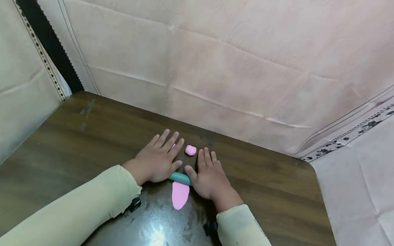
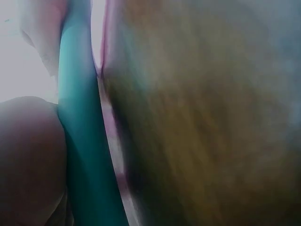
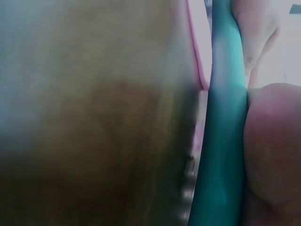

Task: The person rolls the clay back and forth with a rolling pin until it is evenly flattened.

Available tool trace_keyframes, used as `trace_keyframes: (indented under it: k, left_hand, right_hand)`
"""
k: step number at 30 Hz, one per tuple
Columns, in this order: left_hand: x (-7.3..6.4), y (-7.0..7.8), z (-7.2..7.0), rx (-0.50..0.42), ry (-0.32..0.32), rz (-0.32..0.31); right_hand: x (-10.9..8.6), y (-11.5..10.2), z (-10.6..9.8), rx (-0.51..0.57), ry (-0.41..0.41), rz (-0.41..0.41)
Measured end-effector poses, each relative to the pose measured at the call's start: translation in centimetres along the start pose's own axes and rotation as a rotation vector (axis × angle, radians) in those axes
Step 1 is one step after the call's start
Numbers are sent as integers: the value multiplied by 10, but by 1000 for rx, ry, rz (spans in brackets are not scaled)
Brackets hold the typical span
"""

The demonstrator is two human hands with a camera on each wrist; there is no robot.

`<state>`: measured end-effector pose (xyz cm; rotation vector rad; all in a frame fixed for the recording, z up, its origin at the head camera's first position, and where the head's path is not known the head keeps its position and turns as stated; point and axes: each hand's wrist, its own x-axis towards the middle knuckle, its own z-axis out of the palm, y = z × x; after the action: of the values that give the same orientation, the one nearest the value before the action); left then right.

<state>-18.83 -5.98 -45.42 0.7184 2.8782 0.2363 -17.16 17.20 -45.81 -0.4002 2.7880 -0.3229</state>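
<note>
A teal rolling rod (image 1: 181,178) lies crosswise on a strip of flattened pink modelling dough (image 1: 180,196). My left hand (image 1: 158,159) presses on the rod's left part with straight, spread fingers pointing away. On its right part rests my right hand (image 1: 210,178), fingers also straight, both thumbs turned inward near each other. Both wrist views show the rod close up, teal in the left (image 2: 84,122) and the right (image 3: 223,122), with the dough's thin pink edge beside it. A small pink dough lump (image 1: 190,150) sits beyond the thumbs. Another pink bit peeks between my left fingers.
The brown wooden table (image 1: 267,217) has a shiny, smudged patch on the near side, reflecting a light. Pale cloth sheets (image 1: 206,57) hang behind the table and along both sides. A dark strip (image 1: 40,25) shows at the back left corner.
</note>
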Motion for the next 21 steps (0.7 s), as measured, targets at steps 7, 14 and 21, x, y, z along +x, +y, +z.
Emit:
trace_keyframes:
  k: [7,14,21]
  left_hand:
    - [-16,5,6,6,14,41]
    - [-34,8,15,-80,6,59]
    - [-51,14,17,-91,-8,73]
  right_hand:
    - [-20,-6,7,11,25,-11]
    - [-42,-14,13,-8,33,-60]
    - [-61,-19,15,-93,34,-97]
